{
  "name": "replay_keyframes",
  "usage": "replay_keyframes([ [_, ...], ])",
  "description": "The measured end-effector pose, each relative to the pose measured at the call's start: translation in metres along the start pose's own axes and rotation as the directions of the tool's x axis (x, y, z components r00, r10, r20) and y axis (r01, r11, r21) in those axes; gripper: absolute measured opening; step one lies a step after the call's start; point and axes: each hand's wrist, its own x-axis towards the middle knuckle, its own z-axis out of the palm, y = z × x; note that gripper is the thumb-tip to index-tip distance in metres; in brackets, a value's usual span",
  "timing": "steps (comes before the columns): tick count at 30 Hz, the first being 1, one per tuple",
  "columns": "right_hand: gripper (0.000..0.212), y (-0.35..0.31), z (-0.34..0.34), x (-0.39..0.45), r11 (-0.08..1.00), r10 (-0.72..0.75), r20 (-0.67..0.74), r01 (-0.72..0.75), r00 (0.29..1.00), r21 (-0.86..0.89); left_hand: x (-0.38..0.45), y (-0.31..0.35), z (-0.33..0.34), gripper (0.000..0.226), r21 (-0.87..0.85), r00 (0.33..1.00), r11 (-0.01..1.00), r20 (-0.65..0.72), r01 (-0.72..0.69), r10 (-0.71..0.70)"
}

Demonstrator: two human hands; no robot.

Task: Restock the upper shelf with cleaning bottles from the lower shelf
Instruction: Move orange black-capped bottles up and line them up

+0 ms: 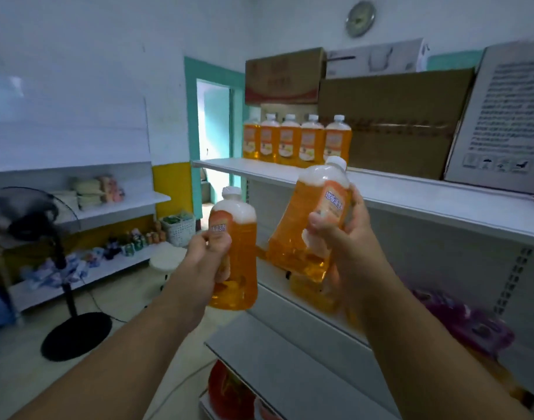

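My left hand (207,258) grips an upright orange cleaning bottle (241,268) with a white cap, held in the air left of the shelving. My right hand (340,234) grips a second orange bottle (302,228), tilted with its cap toward the upper right, just below the front edge of the upper shelf (411,192). Several matching orange bottles (293,140) stand in a row at the left end of that upper shelf. More orange bottles (312,294) lie blurred on the lower shelf (278,294) behind my right hand.
Brown cardboard boxes (396,122) and a white printed box (508,116) fill the right part of the upper shelf. Purple packets (463,316) sit on the lower shelf at right. A standing fan (47,237) and a wall shelf with goods are at left, a doorway (214,140) behind.
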Motion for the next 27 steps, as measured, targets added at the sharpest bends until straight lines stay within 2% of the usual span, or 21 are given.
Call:
replay_keyframes([
  [2, 0.105, -0.016, 0.012, 0.023, 0.988, -0.09, -0.026, 0.086, 0.996, -0.129, 0.028, 0.013, 0.003, 0.047, -0.049, 0.999, 0.998, 0.026, -0.027, 0.029],
  [5, 0.106, -0.031, 0.021, 0.059, 0.953, -0.223, -0.043, 0.208, 0.974, -0.22, 0.074, 0.031, 0.014, 0.048, -0.058, 0.992, 0.992, 0.047, -0.115, 0.118],
  [10, 0.103, -0.047, 0.007, 0.127, 0.88, -0.399, -0.028, 0.374, 0.917, -0.292, 0.156, 0.051, 0.033, 0.081, -0.008, 0.967, 0.968, 0.037, -0.25, 0.25],
  [12, 0.102, -0.054, 0.0, 0.153, 0.845, -0.433, -0.01, 0.402, 0.901, -0.352, 0.184, 0.058, 0.036, 0.085, 0.033, 0.962, 0.961, 0.039, -0.273, 0.272],
  [15, 0.105, -0.058, -0.008, 0.191, 0.802, -0.458, -0.01, 0.408, 0.889, -0.437, 0.228, 0.063, 0.037, 0.076, 0.094, 0.958, 0.954, 0.039, -0.286, 0.284],
  [20, 0.105, -0.049, -0.017, 0.245, 0.711, -0.513, -0.047, 0.394, 0.857, -0.582, 0.3, 0.069, 0.03, 0.096, 0.18, 0.941, 0.924, 0.064, -0.338, 0.332],
  [27, 0.101, -0.004, 0.002, 0.319, 0.589, -0.53, -0.126, 0.258, 0.838, -0.766, 0.409, 0.064, -0.01, 0.095, 0.245, 0.903, 0.869, 0.144, -0.429, 0.405],
])
